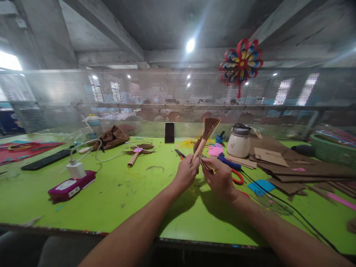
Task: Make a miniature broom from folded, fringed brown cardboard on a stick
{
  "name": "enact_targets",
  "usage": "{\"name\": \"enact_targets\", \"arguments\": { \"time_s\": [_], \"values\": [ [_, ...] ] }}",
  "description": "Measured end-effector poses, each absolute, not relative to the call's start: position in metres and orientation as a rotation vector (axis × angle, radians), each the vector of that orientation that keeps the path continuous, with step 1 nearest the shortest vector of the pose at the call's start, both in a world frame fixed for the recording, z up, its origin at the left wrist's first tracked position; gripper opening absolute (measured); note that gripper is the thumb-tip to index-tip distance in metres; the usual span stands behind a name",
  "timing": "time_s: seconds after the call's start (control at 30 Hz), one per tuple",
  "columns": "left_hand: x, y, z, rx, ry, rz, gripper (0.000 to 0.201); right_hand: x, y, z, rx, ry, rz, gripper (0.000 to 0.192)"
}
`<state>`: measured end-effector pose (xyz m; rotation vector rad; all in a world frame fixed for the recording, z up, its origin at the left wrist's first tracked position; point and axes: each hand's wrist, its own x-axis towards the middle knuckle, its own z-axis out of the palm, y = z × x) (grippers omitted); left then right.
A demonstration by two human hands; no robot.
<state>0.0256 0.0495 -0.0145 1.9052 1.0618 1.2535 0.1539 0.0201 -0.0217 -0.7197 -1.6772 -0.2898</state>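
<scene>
My left hand [187, 170] is closed around the rolled tan handle of a brown pleated paper fan [210, 128], held upright and leaning slightly right over the table. Yellow edging runs along the fan's top and side. Beside the handle, my right hand [221, 178] pinches a small brown paper piece [206, 163]; whether that piece is joined to the handle I cannot tell. A blue glue gun [224, 160] with a black cord lies just behind my right hand. Orange-handled scissors [238, 177] are partly hidden by that hand. Farther left lies another brown paper piece with a rolled handle [134, 158].
On the green table [111, 200] stand a purple power strip [72, 185] with a white charger, a phone [169, 132] and a white jar [239, 142]. Brown paper sheets [303, 163] and a green basket [333, 146] occupy the right. A perforated screen [155, 96] rises behind.
</scene>
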Motion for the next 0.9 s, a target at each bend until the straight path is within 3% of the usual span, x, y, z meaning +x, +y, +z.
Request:
{"name": "enact_targets", "arguments": {
  "time_s": [0.63, 0.9],
  "values": [
    [0.0284, 0.0404, -0.0128, 1.972, 1.194, 1.416, 0.023, 0.1504, 0.0203, -0.0236, -0.698, -1.609, -0.106, 0.008],
    [0.0247, 0.0435, -0.0114, 1.935, 1.280, 1.436, 0.021, 0.1560, 0.0243, -0.0230, -0.666, -1.710, -0.120, 0.021]
  ]
}}
